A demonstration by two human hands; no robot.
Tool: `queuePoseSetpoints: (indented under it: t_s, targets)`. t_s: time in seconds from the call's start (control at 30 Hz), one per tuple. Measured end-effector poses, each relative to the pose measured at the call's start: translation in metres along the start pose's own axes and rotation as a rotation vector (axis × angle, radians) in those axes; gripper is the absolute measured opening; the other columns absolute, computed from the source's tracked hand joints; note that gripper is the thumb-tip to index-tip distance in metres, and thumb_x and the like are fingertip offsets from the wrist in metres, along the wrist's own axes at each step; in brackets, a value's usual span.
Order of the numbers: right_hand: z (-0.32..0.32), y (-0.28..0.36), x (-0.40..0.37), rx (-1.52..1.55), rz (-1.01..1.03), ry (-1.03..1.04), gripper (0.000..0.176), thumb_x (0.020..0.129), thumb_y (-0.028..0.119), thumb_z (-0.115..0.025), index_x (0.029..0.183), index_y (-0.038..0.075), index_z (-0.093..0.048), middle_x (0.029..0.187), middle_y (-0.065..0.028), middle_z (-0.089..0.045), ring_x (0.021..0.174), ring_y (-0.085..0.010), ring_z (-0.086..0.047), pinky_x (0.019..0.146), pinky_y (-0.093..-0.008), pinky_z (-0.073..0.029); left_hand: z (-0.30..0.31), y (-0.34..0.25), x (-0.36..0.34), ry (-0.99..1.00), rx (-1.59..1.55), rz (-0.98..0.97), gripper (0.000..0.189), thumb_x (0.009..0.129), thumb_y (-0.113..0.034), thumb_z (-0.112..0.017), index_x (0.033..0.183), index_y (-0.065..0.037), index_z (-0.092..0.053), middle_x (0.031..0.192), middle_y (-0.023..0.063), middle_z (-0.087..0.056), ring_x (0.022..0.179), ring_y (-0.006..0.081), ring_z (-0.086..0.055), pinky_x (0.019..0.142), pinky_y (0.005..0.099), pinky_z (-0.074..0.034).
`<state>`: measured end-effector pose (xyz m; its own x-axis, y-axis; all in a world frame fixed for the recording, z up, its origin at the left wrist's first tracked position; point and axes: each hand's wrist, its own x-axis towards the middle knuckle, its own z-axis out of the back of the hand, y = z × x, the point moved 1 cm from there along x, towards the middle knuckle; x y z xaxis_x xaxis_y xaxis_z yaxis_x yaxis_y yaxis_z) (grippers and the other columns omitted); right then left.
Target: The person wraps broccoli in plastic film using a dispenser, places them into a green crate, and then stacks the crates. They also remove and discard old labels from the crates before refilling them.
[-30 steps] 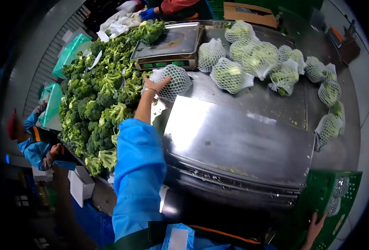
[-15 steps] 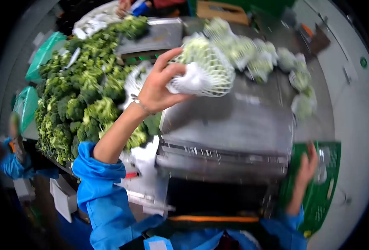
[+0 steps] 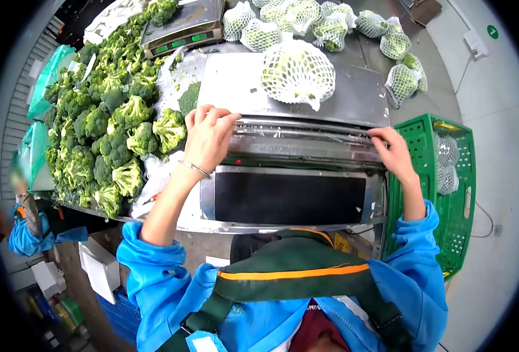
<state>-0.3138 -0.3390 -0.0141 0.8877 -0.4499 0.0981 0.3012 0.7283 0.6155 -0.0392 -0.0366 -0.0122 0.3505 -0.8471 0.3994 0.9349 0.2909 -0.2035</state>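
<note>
My left hand [image 3: 208, 138] is closed, thumb and fingers pinched at the left end of a metal bar across the wrapping machine [image 3: 212, 202]. At the bar's right end my right hand [image 3: 393, 154] makes a similar pinch. Between them runs a strip of clear plastic film [image 3: 306, 144], shiny and hard to make out, its edge seemingly in both hands. Just beyond the bar, a broccoli head in white foam netting [image 3: 298, 73] rests on the metal top plate [image 3: 230, 88]. The machine's black pad [image 3: 288, 196] lies nearer my body.
Loose broccoli [image 3: 107, 129] is heaped on the left, beside a scale [image 3: 183, 29]. Several netted heads [image 3: 335, 29] stand at the back and right. A green crate [image 3: 462, 234] holding netted pieces stands right. Another person's blue sleeve [image 3: 27, 234] shows at far left.
The netted broccoli has left my left hand and sits on the plate. Both hands have moved to the bar, the right one coming in from the green crate. The view has shifted.
</note>
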Motion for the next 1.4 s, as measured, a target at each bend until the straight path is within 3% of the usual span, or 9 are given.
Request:
queuePoseSetpoints:
  t_s: [0.23,0.37,0.53,0.67,0.87,1.0,1.17,1.27,1.4]
  targets:
    - [-0.003,0.021,0.013,-0.533,0.405,0.228,0.027,0.073,0.006,-0.057,0.098,0.011,-0.063,0.089,-0.0062,-0.058,0.085,-0.0235,-0.053,0.079,-0.0332,-0.037,-0.018,0.018,0.007,0.282,0.049,-0.144,0.020,0.073,-0.017,-0.061,0.091,-0.014,-0.067,0.093,0.0019,-0.058,0.095,0.0234,-0.047,0.086,0.0369,-0.033]
    - [-0.017,0.004,0.026,-0.421,0.403,0.127,0.010,0.075,0.012,-0.057,0.081,0.010,-0.064,0.070,-0.0025,-0.056,0.071,-0.0191,-0.056,0.069,-0.0313,-0.036,-0.023,0.020,0.017,0.300,-0.043,-0.088,0.012,0.076,-0.018,-0.058,0.082,-0.014,-0.068,0.085,0.0007,-0.059,0.088,0.0217,-0.050,0.079,0.0357,-0.038]
    - [-0.005,0.021,0.003,-0.276,0.254,0.012,0.009,0.083,0.010,-0.052,0.086,0.004,-0.057,0.081,-0.0115,-0.053,0.074,-0.0299,-0.054,0.064,-0.0362,-0.042,-0.008,0.017,0.009,0.152,-0.236,-0.012,0.009,0.084,-0.011,-0.052,0.082,-0.005,-0.059,0.079,0.0073,-0.058,0.071,0.0236,-0.057,0.066,0.0334,-0.045]
    - [0.032,0.063,-0.032,0.024,0.093,0.111,0.005,0.083,0.001,-0.049,0.084,-0.001,-0.053,0.076,-0.0110,-0.052,0.063,-0.0200,-0.055,0.061,-0.0282,-0.045,0.049,-0.009,-0.017,0.342,-0.736,0.405,0.013,0.093,-0.010,-0.041,0.090,0.000,-0.049,0.078,0.0104,-0.055,0.057,0.0145,-0.060,0.050,0.0236,-0.045]
    - [0.098,0.122,-0.027,0.148,0.254,-0.179,0.009,0.086,-0.002,-0.043,0.087,0.000,-0.052,0.082,-0.0101,-0.055,0.062,-0.0170,-0.056,0.059,-0.0259,-0.049,0.123,-0.024,-0.003,-0.108,-1.032,0.346,0.016,0.095,-0.012,-0.028,0.090,-0.004,-0.041,0.076,0.0080,-0.047,0.067,0.0201,-0.063,0.062,0.0331,-0.056]
    - [0.132,0.088,0.050,0.229,0.389,-0.480,0.014,0.091,0.001,-0.039,0.095,-0.001,-0.053,0.102,-0.0155,-0.055,0.083,-0.0233,-0.059,0.076,-0.0293,-0.049,0.125,0.035,0.079,-0.348,-1.115,0.084,0.021,0.092,-0.001,-0.025,0.101,0.000,-0.044,0.093,0.0163,-0.056,0.084,0.0245,-0.062,0.082,0.0360,-0.050]
    - [0.030,0.002,0.162,-0.123,0.456,-0.080,0.032,0.078,-0.004,-0.048,0.110,0.002,-0.050,0.129,-0.0165,-0.043,0.122,-0.0298,-0.039,0.102,-0.0346,-0.031,-0.001,0.104,0.143,0.189,0.094,-0.391,0.059,0.068,0.015,-0.044,0.123,-0.007,-0.042,0.125,0.0133,-0.047,0.118,0.0279,-0.044,0.106,0.0474,-0.021]
    - [-0.039,-0.005,0.175,-0.006,0.543,0.191,0.088,0.066,-0.003,-0.063,0.138,0.003,-0.014,0.139,-0.0197,-0.027,0.129,-0.0318,-0.028,0.107,-0.0354,-0.022,-0.046,0.094,0.132,0.391,-0.235,-0.408,0.097,0.063,-0.013,-0.070,0.139,-0.004,-0.011,0.139,0.0159,-0.030,0.128,0.0290,-0.031,0.106,0.0469,-0.020]
    - [-0.095,0.000,0.178,0.730,-0.188,0.543,0.087,0.066,-0.001,-0.068,0.137,0.002,-0.018,0.134,-0.0183,-0.036,0.121,-0.0309,-0.038,0.104,-0.0335,-0.028,-0.083,0.077,0.140,0.371,-0.806,-0.250,0.100,0.059,-0.012,-0.072,0.139,-0.006,-0.013,0.134,0.0199,-0.035,0.119,0.0338,-0.042,0.099,0.0361,-0.037]
